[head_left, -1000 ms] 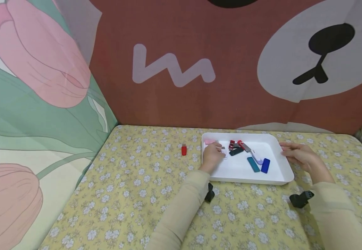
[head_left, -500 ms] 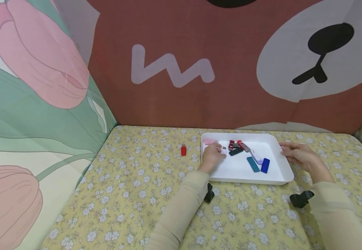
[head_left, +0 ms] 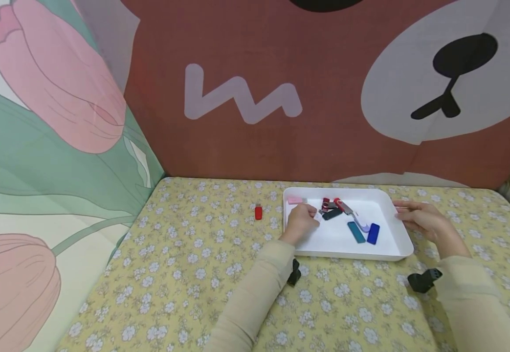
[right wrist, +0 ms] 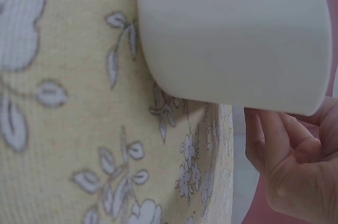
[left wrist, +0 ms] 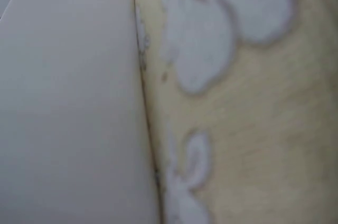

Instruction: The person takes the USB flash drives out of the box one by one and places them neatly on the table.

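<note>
A white tray (head_left: 334, 243) holding several USB sticks rests on the table. My left hand (head_left: 299, 224) reaches over its left side, fingers bent down around a white USB stick (head_left: 318, 216) that they mostly hide. At the opposite end, my right hand (head_left: 425, 220) holds the tray's right rim between thumb and fingers; the right wrist view shows the fingers (right wrist: 274, 139) under that edge. A pink USB stick (head_left: 296, 200) lies behind the left hand. Close to the left fingertips are a black USB stick (head_left: 332, 214) and a dark red one (head_left: 326, 203).
Farther right in the tray lie a red-and-silver USB stick (head_left: 343, 206), a lilac one (head_left: 362, 225), a teal one (head_left: 356, 232) and a blue one (head_left: 373, 233). A red USB stick (head_left: 258, 212) sits on the flowered tablecloth (head_left: 184, 274), left of the tray.
My left hand has lowered slightly toward the tray floor with the white USB stick, whose metal end now sits beside the black one. More of the pink stick shows. The right hand stays put.
</note>
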### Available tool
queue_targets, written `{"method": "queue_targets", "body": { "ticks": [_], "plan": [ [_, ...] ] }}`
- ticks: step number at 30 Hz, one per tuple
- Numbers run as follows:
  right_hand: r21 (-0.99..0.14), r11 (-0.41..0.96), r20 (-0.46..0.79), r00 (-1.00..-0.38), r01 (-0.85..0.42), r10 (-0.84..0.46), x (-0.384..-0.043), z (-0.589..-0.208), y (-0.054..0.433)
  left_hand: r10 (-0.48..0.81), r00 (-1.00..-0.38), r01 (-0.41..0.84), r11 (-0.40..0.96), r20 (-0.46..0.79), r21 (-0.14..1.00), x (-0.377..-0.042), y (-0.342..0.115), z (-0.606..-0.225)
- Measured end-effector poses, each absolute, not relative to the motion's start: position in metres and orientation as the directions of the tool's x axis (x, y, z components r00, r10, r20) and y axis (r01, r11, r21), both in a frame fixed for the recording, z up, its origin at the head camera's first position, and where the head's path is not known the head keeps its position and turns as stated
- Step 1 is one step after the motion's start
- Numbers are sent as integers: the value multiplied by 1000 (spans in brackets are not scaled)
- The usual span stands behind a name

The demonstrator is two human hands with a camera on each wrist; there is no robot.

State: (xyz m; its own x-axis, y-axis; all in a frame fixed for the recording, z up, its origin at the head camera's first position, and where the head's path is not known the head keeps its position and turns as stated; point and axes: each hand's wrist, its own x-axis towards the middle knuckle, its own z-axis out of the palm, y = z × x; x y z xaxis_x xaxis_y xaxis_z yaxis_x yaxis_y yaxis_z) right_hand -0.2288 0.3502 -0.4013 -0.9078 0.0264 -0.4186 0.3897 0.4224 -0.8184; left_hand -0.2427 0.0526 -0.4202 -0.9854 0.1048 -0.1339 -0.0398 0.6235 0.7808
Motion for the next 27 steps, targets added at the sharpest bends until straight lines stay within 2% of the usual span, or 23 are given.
{"method": "queue_targets", "body": {
  "ticks": [14,27],
  "plan": [
    [-826,418,-410,-912,379,18,-229,-402,351,119,-984,-22,653,-131,757,-242,53,-418],
    [-833,408,-399,-917,373,24,-229,-398,349,90,-987,-55,598,-136,800,-242,50,-415]
  ]
}}
